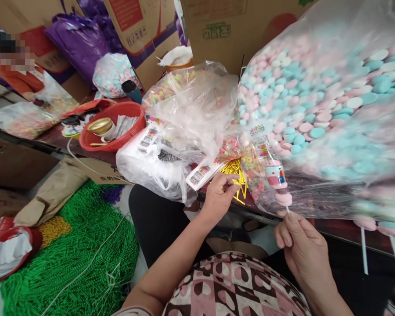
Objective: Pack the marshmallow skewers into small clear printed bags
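Observation:
My right hand (301, 248) is closed around the thin white stick of a wrapped lollipop (274, 175), held upright; its clear sleeve shows coloured candy and a pink disc at the bottom. My left hand (220, 195) reaches toward a heap of gold twist ties (237, 173) at the table edge, thumb and fingers pinched on them. Next to it lie printed label cards (200, 174). A huge clear bag of pink, blue and white candy discs (319, 101) fills the right side, with loose lollipops (380, 228) below it.
A red basin (113, 127) with a gold lid and papers stands at the left of the table, beside crumpled clear bags (187, 109) of coloured candy. Cardboard boxes (227, 30) and purple bags (79, 41) line the back. Green bead strings (72, 259) cover the floor. Another person sits far left.

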### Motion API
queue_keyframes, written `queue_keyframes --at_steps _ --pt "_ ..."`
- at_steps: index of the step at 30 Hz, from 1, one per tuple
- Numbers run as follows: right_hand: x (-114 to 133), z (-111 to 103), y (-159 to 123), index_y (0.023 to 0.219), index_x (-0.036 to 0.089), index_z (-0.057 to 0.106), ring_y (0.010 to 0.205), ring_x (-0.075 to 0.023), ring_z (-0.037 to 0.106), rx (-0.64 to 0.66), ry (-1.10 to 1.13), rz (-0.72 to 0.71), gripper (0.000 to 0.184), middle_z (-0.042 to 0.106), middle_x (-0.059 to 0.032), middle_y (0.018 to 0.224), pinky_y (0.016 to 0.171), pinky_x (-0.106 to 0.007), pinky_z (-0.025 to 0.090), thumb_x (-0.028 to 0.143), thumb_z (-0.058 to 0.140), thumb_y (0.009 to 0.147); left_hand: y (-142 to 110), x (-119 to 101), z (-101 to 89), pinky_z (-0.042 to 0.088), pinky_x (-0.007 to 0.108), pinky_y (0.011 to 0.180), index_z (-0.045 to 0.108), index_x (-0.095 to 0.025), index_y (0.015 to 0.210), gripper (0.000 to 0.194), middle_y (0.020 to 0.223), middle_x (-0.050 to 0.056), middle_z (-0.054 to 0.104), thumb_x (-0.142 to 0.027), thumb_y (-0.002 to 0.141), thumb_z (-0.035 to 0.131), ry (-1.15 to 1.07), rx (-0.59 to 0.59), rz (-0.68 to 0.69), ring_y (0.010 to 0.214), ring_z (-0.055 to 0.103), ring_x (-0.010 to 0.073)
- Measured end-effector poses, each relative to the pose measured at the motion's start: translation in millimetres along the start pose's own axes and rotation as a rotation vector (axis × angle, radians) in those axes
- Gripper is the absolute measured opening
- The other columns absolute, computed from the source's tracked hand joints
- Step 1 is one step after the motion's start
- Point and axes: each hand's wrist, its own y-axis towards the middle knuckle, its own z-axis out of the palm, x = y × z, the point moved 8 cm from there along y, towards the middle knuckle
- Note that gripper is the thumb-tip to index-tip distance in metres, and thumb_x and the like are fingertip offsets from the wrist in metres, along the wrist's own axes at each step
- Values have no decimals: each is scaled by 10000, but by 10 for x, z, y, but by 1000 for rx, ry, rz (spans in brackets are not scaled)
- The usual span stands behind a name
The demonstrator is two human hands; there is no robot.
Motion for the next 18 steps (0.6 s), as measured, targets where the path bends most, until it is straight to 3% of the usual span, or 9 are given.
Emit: queue_keyframes --at_steps 3,9,13,15,18 --pt "-28 0 19 864 179 722 396 -69 414 -2 6 1 281 379 83 439 423 -201 298 450 764 800 4 35 7 476 251 653 753 -219 893 148 738 -31 547 -264 753 735 -81 7 -66 646 566 93" --pt "24 -14 34 871 183 718 381 -72 379 -3 4 -53 273 357 93 435 409 -209 307 452 737 824 -34 52 119 536 258 599 751 -200 907 303 686 -32 622 -384 676 814 -260 67 -206 576 632 105" --pt "38 15 16 868 189 714 385 -83 392 25 -24 -47 278 370 90 435 407 -216 315 463 734 824 7 57 199 553 265 605 742 -181 991 427 615 -22 615 -535 754 743 -325 93 -306 599 656 133" --pt "30 33 5 863 187 715 385 -87 398 52 -43 -47 287 376 87 432 408 -221 324 471 733 823 70 -6 261 558 270 672 717 -194 1085 491 711 4 672 -577 777 713 -438 113 -329 704 685 146" --pt "-11 34 -12 862 182 721 387 -87 411 95 -89 -39 293 383 83 435 417 -224 331 473 724 831 183 -196 397 543 277 825 696 -226 1108 485 1027 41 727 -531 740 777 -643 185 -314 913 693 153"
